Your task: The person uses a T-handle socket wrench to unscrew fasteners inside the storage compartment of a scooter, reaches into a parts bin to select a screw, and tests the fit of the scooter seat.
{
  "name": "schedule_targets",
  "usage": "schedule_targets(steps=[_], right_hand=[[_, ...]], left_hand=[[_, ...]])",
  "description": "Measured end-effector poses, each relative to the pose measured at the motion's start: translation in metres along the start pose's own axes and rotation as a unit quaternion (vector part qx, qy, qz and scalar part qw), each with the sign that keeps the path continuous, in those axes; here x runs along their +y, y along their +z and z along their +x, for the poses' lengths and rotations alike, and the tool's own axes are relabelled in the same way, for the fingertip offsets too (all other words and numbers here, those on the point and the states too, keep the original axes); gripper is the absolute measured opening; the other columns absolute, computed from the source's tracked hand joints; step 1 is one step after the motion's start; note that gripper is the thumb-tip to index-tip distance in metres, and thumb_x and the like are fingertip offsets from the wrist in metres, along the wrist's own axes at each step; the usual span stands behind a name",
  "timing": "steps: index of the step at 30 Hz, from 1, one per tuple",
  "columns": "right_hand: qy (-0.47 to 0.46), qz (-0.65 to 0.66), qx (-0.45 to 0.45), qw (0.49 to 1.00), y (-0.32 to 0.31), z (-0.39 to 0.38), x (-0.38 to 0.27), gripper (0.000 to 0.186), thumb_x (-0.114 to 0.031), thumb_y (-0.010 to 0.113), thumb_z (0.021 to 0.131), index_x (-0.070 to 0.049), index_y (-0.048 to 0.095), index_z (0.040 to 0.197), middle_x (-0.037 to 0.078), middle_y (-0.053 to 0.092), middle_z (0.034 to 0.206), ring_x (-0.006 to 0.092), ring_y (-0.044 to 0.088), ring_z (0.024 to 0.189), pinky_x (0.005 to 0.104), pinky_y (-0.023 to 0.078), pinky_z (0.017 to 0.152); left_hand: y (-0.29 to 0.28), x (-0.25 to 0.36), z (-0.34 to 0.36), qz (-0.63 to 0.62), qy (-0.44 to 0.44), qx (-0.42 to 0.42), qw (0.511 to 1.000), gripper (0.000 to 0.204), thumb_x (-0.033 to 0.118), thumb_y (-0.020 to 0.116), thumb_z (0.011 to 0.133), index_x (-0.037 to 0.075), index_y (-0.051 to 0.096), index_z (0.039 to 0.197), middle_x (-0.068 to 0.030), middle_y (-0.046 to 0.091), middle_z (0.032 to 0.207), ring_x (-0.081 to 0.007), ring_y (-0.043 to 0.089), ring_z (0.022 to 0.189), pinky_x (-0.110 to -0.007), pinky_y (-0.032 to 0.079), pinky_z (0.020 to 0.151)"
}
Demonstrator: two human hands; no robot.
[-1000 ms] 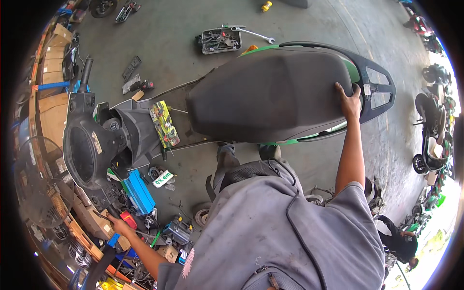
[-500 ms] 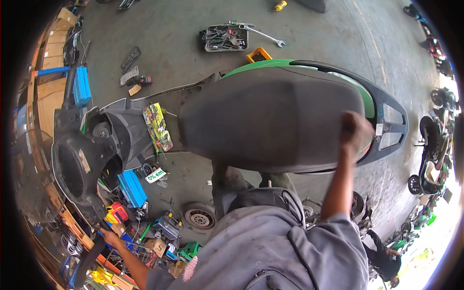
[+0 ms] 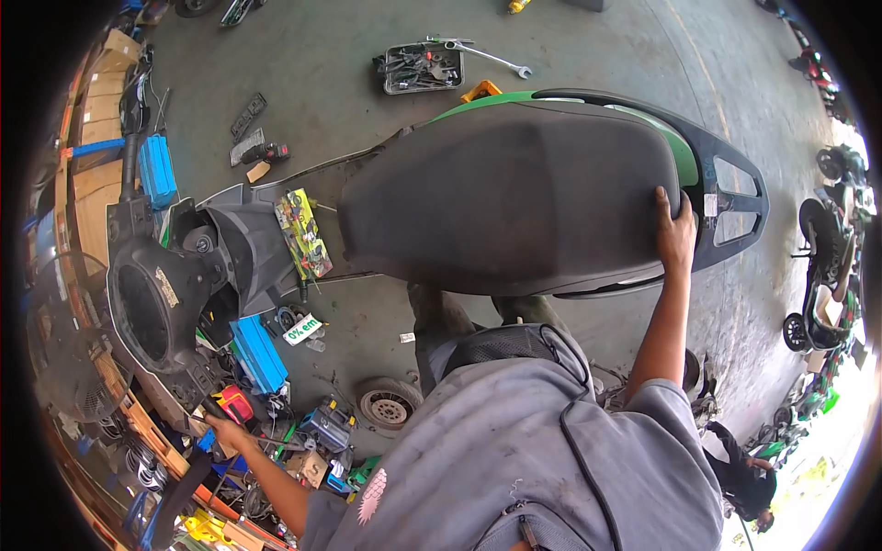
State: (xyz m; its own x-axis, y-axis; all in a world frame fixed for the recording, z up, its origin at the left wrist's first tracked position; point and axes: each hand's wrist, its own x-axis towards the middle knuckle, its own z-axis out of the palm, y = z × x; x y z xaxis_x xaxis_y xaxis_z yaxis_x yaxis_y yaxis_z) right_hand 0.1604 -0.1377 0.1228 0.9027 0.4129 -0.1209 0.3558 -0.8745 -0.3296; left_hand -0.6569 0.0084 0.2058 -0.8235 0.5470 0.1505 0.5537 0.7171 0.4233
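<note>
A scooter with green and dark grey body panels lies across the view, its front to the left. Its long black seat point(image 3: 514, 193) sits over the body. My right hand point(image 3: 676, 234) grips the seat's rear edge, thumb on top and the other fingers over the end. Just beyond it is the dark tail rack point(image 3: 740, 204). Far to the left, my left hand point(image 3: 223, 430) is closed around the near end of the handlebar point(image 3: 195, 418); part of its fingers is hidden. A yellow-green patterned packet point(image 3: 303, 234) lies on the footboard ahead of the seat.
Beyond the scooter stand a tool tray point(image 3: 423, 69) and a large spanner point(image 3: 487, 59). A wheel point(image 3: 388, 404), blue boxes point(image 3: 257, 354) and loose parts crowd the near left floor. Several motorcycles point(image 3: 822, 262) line the right side; a person point(image 3: 742, 473) is at lower right.
The seat, blurred before, is now sharp. My right hand has gone from a blurred fist over the seat's rear to gripping its edge. The scooter sits slightly higher in view.
</note>
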Motion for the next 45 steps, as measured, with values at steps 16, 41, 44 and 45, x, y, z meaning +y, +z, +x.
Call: schedule_targets(steps=[16,41,44,45], right_hand=[[-0.007,0.049,-0.016,0.999,-0.002,0.008,0.008,0.096,-0.073,0.057,0.075,0.005,0.049,0.13,0.03,0.052,0.127,0.0409,0.048,0.122,0.0437,0.036,0.103],[-0.41,0.49,-0.126,0.759,-0.138,-0.146,-0.122,0.073,-0.02,0.071,0.069,-0.008,0.044,0.135,0.02,0.059,0.116,0.0331,0.059,0.107,0.0433,0.047,0.093],[-0.531,0.493,-0.117,0.679,-0.093,-0.233,-0.197,0.064,-0.018,0.058,0.083,-0.032,0.038,0.142,0.024,0.046,0.132,0.0412,0.05,0.117,0.0534,0.042,0.096],[-0.552,0.461,-0.111,0.686,-0.087,-0.249,-0.218,0.062,-0.023,0.058,0.084,-0.026,0.039,0.142,0.025,0.044,0.133,0.0426,0.045,0.123,0.058,0.037,0.1]], left_hand=[[0.008,0.005,-0.006,-0.069,-0.048,0.023,0.996,0.076,0.058,0.049,0.086,-0.015,0.062,0.101,-0.0265,0.065,0.103,-0.0374,0.061,0.09,-0.044,0.046,0.081],[0.017,-0.029,0.057,0.005,-0.06,0.031,0.998,0.086,0.066,0.044,0.087,-0.017,0.057,0.108,-0.0325,0.059,0.111,-0.0428,0.059,0.104,-0.045,0.049,0.089],[0.017,-0.025,0.046,-0.003,-0.043,0.026,0.999,0.08,0.062,0.041,0.09,-0.015,0.057,0.108,-0.0303,0.059,0.109,-0.0405,0.059,0.102,-0.044,0.049,0.087],[0.013,-0.016,0.04,-0.015,-0.032,0.03,0.999,0.078,0.06,0.041,0.091,-0.014,0.056,0.108,-0.0296,0.059,0.108,-0.0398,0.059,0.102,-0.043,0.049,0.086]])
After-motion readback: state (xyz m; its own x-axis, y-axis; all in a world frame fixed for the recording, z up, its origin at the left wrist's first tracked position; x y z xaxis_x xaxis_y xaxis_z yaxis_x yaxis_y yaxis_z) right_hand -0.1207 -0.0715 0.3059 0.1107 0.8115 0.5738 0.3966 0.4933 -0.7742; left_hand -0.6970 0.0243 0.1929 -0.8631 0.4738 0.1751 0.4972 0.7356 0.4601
